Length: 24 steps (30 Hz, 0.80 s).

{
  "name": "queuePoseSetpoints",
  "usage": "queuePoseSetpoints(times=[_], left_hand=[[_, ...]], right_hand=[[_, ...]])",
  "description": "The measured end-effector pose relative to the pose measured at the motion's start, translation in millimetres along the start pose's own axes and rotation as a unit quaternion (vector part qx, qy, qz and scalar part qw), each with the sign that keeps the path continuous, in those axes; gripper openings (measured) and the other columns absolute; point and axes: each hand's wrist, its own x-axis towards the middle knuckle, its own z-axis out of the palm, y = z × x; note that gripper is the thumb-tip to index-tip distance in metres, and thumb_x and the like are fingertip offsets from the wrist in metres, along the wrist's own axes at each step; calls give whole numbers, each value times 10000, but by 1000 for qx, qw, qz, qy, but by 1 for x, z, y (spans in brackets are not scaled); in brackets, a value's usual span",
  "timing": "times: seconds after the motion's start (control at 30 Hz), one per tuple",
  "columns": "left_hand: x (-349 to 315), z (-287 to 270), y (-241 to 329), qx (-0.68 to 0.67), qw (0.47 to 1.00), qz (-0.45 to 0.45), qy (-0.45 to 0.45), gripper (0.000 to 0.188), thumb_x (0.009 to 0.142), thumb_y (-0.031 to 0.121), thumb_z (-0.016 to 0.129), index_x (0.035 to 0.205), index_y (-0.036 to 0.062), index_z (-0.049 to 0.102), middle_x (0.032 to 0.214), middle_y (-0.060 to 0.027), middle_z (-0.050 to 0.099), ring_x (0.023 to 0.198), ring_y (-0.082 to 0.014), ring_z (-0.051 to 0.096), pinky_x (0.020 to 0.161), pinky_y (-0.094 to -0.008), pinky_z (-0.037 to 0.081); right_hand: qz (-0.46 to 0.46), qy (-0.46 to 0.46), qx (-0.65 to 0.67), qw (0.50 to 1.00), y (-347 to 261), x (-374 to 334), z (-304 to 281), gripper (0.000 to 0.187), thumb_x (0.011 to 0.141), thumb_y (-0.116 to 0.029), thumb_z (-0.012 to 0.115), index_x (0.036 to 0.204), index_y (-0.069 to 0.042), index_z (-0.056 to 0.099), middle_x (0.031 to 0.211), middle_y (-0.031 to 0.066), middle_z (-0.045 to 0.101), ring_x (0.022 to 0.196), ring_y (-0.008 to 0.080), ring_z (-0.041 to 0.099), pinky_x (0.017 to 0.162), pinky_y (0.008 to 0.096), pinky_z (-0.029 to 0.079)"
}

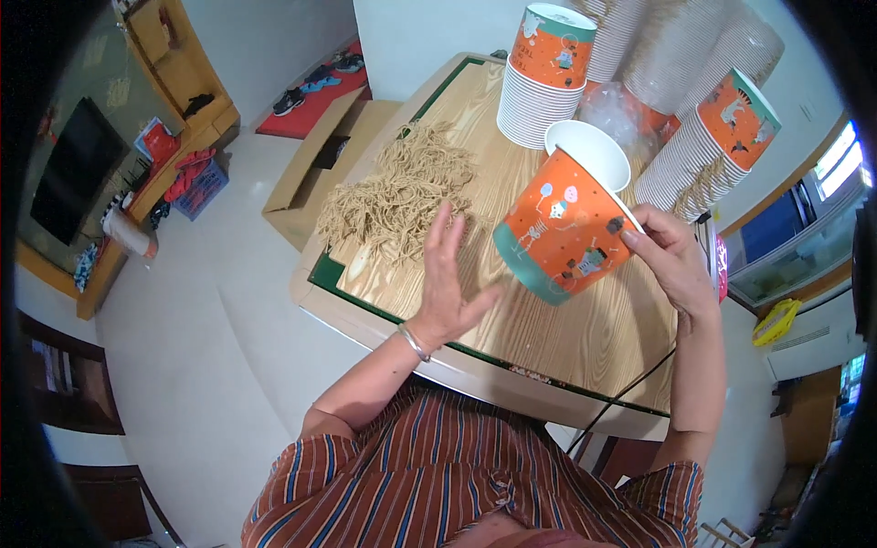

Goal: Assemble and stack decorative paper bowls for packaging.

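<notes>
My right hand pinches the rim of an orange paper bucket with a green base band and small cartoon prints. The bucket is tilted over the table, its base toward me. Left of it, my left hand is raised with fingers apart and nothing in it; a bracelet circles that wrist. Beyond the left fingers lies a loose heap of tan twisted cords. Behind the held bucket a white paper bucket shows its inside. I cannot tell whether the two touch.
Stacks of nested paper buckets stand at the far side, with another leaning stack at the right. Clear plastic wrap lies between them. An open cardboard box stands beyond the table's left edge. A black cable crosses the near right edge.
</notes>
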Motion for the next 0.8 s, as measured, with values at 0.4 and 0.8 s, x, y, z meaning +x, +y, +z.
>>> queuePoseSetpoints(times=[0.4, 0.8], left_hand=[[6, -15, 2, -22, 991, -132, 14, 484, 910, 192, 578, 1337, 7, 445, 1435, -243, 324, 1336, -385, 336, 1114, -458, 273], [16, -3, -2, -105, 976, -191, 11, 332, 939, 155, 529, 1239, 13, 537, 1366, -198, 428, 1299, -322, 409, 1090, -399, 315]], right_hand=[[-63, 37, 161, 984, 47, -15, -21, 154, 896, -133, 661, 982, -5, 653, 959, 10, 647, 914, 92, 571, 853, 256, 435], [70, 122, 68, 988, 5, 4, -1, 171, 939, -172, 606, 972, -11, 652, 794, -31, 631, 695, 18, 549, 620, 187, 439]])
